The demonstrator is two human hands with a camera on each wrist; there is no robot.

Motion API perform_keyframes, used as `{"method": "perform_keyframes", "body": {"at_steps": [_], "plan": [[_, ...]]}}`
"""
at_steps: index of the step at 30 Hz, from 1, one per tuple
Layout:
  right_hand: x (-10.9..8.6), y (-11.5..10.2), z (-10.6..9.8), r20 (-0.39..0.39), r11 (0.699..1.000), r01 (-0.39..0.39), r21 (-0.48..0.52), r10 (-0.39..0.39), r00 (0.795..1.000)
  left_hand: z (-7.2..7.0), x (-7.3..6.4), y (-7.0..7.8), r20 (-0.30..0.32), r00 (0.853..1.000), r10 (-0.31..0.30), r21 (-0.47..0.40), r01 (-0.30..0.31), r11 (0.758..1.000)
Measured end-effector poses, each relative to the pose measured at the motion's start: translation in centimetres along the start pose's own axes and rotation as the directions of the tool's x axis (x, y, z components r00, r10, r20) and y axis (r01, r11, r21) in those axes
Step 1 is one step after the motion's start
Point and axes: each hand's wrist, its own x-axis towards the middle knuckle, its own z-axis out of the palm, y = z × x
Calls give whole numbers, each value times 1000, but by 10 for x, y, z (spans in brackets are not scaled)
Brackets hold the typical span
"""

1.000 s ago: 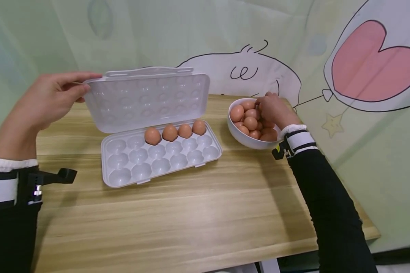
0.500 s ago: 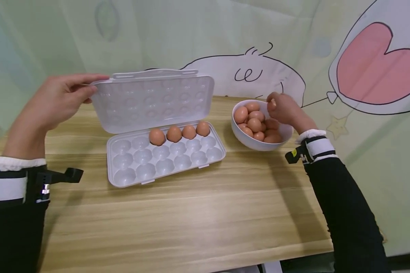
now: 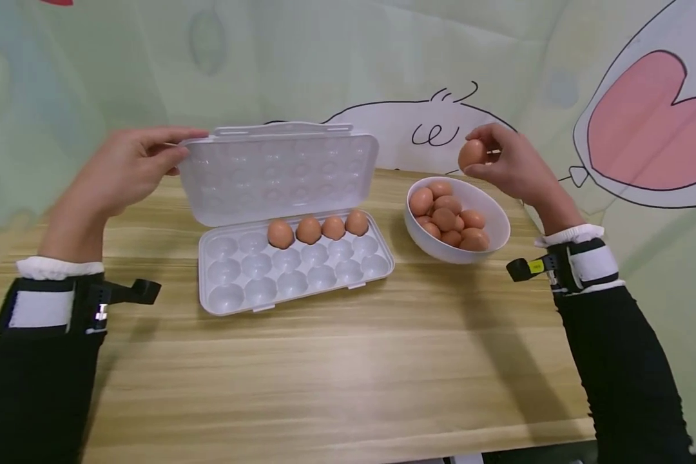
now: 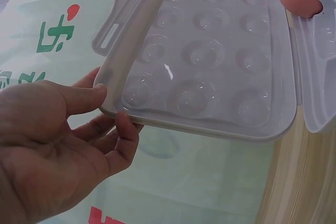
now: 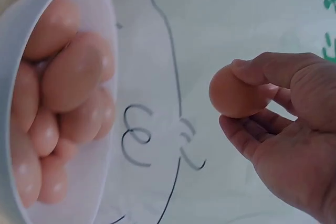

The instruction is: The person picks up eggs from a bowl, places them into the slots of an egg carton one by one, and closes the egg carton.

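Note:
My left hand (image 3: 132,169) pinches the left corner of the raised lid (image 3: 284,174) of a plastic egg carton; in the left wrist view, thumb and fingers grip the lid's (image 4: 205,56) edge. Several brown eggs (image 3: 309,230) sit in the back row of the carton base (image 3: 258,308), toward its right end. My right hand (image 3: 516,164) holds one brown egg (image 3: 471,155) above the white bowl (image 3: 441,252). Thumb and fingertips close round that egg (image 5: 236,93) in the right wrist view, clear of the bowl (image 5: 107,161). More brown eggs (image 3: 444,219) lie piled in the bowl.
Carton and bowl stand apart on a wooden table (image 3: 336,374), the bowl to the right. Close behind them hangs a pale green printed backdrop (image 3: 255,64). Each wrist wears a strap with a small black camera arm (image 3: 133,292).
My right hand has come up out of the bowl with an egg between its fingers. The left hand keeps its hold on the lid. The head view has shifted slightly.

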Motion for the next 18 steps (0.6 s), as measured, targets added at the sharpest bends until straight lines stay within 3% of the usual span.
{"method": "perform_keyframes", "body": {"at_steps": [8, 12, 18], "plan": [[-14, -73, -1, -10, 972, 153, 178, -154, 988, 7, 5, 7, 19, 1000, 12, -34, -11, 999], [-14, -108, 9, -11, 943, 252, 218, -256, 967, 5, 6, 8, 19, 1000, 2, -38, -1, 999], [-6, -134, 34, 6, 877, 348, 332, -370, 929, 4, 6, 9, 16, 1000, -2, -42, 2, 999]]}}
